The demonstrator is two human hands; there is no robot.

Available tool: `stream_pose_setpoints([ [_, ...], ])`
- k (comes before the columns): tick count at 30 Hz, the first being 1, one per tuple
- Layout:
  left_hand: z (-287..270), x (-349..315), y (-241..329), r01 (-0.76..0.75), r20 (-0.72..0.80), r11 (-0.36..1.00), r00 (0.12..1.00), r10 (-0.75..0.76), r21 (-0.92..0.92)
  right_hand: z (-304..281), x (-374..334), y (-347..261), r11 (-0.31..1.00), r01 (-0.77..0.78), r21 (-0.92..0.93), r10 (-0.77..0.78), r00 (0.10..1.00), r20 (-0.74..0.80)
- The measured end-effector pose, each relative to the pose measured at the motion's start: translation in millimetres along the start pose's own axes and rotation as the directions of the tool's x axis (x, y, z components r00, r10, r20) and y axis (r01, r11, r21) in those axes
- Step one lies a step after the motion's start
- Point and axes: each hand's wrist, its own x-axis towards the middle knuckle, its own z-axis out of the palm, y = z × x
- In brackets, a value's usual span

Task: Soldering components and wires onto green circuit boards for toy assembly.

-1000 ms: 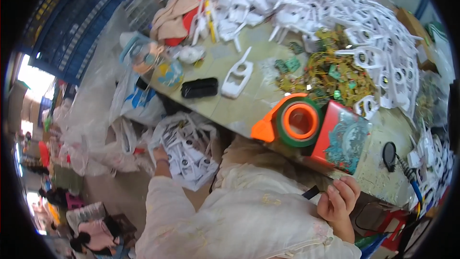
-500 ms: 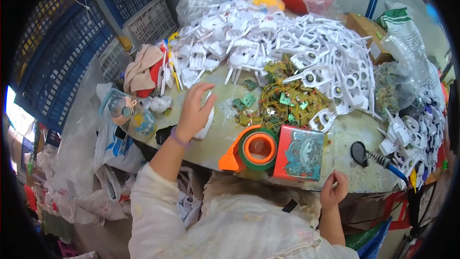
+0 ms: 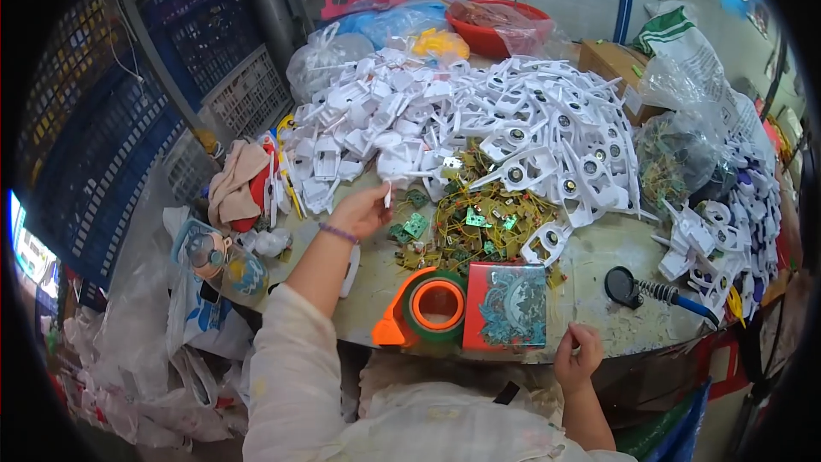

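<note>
My left hand (image 3: 363, 210) reaches to the near edge of a big heap of white plastic parts (image 3: 505, 111). Its fingers are pinched on the leg of a white plastic housing (image 3: 400, 161) at the heap's front. A separate white part (image 3: 350, 270) lies on the table, partly hidden by my left forearm. My right hand (image 3: 579, 355) rests at the table's front edge with its fingers curled in, and nothing shows in it. Small circuit boards with wires (image 3: 492, 218) lie in a pile to the right of my left hand.
An orange tape dispenser with green tape (image 3: 434, 338) and a red patterned box (image 3: 513, 306) stand near the front edge. Right of them is a soldering iron holder (image 3: 663, 291). A clear bottle (image 3: 214, 257) stands left; blue crates (image 3: 111, 154) rise beyond it.
My left hand has gone from open above the table to pinching a white housing at the heap. My right hand stays curled near the edge. The view has tilted upward.
</note>
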Motion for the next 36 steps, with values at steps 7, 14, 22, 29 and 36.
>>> stream_pose_setpoints([
  [7, 19, -101, -2, 0.089, 0.038, 0.985, 0.996, -0.084, -0.151, -2, 2, 0, 0.999, 0.021, 0.040, -0.022, 0.999, 0.041],
  [14, 41, -142, -19, -0.396, 0.642, -0.507, 0.431, 0.634, 0.766, 0, 3, -1, 0.999, 0.000, 0.040, -0.002, 0.999, 0.041],
  [22, 58, -132, -23, -0.515, 0.896, -0.736, 0.301, 0.325, 0.440, 2, 2, 0, 0.998, -0.010, 0.067, 0.008, 1.000, 0.018],
  [29, 69, -117, -21, -0.363, 0.760, -0.675, 0.414, 0.501, 0.642, 2, 3, -2, 0.997, -0.006, 0.073, 0.005, 1.000, 0.013],
  [36, 80, -65, -7, -0.582, 0.685, -0.397, 0.440, 0.582, 0.710, 0, 7, -5, 0.998, -0.019, 0.058, 0.016, 0.998, 0.058],
])
